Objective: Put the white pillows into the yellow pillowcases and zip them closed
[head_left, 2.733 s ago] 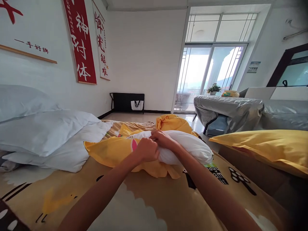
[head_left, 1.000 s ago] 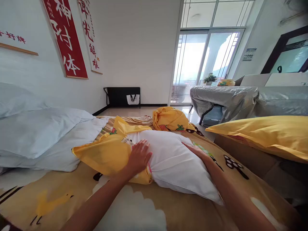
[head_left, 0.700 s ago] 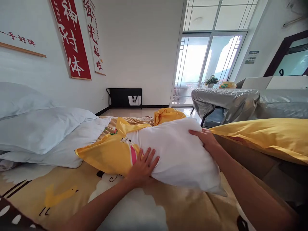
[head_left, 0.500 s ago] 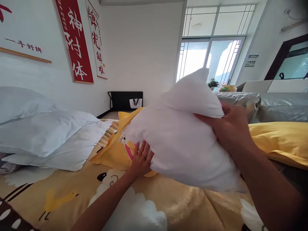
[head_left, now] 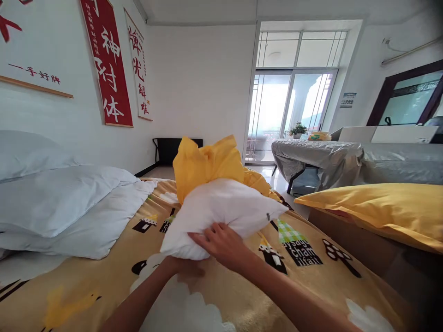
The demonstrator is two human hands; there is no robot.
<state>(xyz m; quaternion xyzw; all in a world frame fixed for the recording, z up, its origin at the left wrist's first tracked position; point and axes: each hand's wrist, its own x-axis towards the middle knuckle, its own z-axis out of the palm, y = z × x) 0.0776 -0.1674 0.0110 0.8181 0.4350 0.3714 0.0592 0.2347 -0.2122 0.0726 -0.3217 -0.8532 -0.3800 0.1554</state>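
Observation:
A white pillow (head_left: 221, 203) lies in front of me on a tan patterned blanket, its far part tucked into a yellow pillowcase (head_left: 204, 163). The case stands bunched up behind it. My right hand (head_left: 221, 242) is closed on the pillow's near side, its fingers sunk into the fabric. Low at the near left corner is my left hand (head_left: 183, 266), partly beneath the pillow and blurred, so its grip is hard to see. A small dark mark, perhaps a zip pull, shows near the pillow's right corner.
White pillows (head_left: 65, 203) are stacked at the left. To the right, a yellow pillow (head_left: 387, 207) rests at the edge of the blanket (head_left: 297, 295). Beyond stands a table under silvery plastic (head_left: 321, 152), with a plant (head_left: 297, 130) on it, near the glass door.
The pillow has come down and swung round, its far part now inside the upright yellow case. My right hand moved left and inward; my left hand went lower, under the near edge.

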